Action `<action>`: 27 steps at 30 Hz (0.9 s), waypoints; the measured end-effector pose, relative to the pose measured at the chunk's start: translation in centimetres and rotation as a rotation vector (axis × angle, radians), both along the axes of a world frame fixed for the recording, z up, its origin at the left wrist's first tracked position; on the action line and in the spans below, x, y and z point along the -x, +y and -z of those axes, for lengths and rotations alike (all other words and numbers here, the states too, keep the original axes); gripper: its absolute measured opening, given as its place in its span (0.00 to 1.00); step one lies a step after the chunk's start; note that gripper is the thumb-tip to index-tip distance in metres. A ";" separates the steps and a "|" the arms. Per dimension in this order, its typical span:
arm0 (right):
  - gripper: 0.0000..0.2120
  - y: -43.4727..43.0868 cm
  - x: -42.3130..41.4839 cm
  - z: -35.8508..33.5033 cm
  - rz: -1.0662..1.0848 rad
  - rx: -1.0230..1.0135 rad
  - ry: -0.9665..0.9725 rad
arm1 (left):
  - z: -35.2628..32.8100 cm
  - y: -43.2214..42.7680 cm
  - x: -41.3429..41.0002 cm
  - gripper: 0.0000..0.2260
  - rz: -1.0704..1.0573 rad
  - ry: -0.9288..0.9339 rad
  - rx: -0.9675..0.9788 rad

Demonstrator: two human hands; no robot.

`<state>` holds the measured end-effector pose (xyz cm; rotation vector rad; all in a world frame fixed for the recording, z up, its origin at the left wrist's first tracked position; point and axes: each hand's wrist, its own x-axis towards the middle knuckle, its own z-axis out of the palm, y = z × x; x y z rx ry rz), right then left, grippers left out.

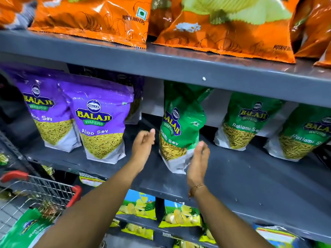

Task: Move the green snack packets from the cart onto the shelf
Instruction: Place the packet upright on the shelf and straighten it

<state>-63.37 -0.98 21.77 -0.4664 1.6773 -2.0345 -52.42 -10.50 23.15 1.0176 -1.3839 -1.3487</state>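
Green Ratlami Sev packet [180,126] stands placed on the shelf [232,176]; my right hand [198,161] steadies its lower edge, left hand [143,145] open, empty. Next packet [26,228] waits in the cart [44,190] at seven o'clock; releasing and reaching there follows.

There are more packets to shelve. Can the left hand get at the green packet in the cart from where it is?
Probably yes. The left hand is open, holds nothing, and hovers beside the green Ratlami Sev packet on the shelf. The green snack packet in the wire cart lies uncovered at lower left; nothing blocks the way down.
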 end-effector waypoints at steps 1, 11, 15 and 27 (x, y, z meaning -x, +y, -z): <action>0.30 0.1 -0.8 0.0 -0.007 0.012 0.081 | -0.4 -0.3 0.5 0.06 0.050 -0.024 0.014; 0.21 0.0 1.1 0.7 -0.071 -0.017 0.009 | 0.9 1.5 0.7 0.11 -0.030 -0.104 0.067; 0.08 -1.1 1.5 1.0 -0.061 0.000 0.052 | 1.2 0.9 -0.3 0.13 0.026 -0.089 0.097; 0.14 -1.5 2.3 0.9 -0.115 0.060 -0.095 | 1.4 -0.6 1.0 0.12 0.224 0.141 -0.057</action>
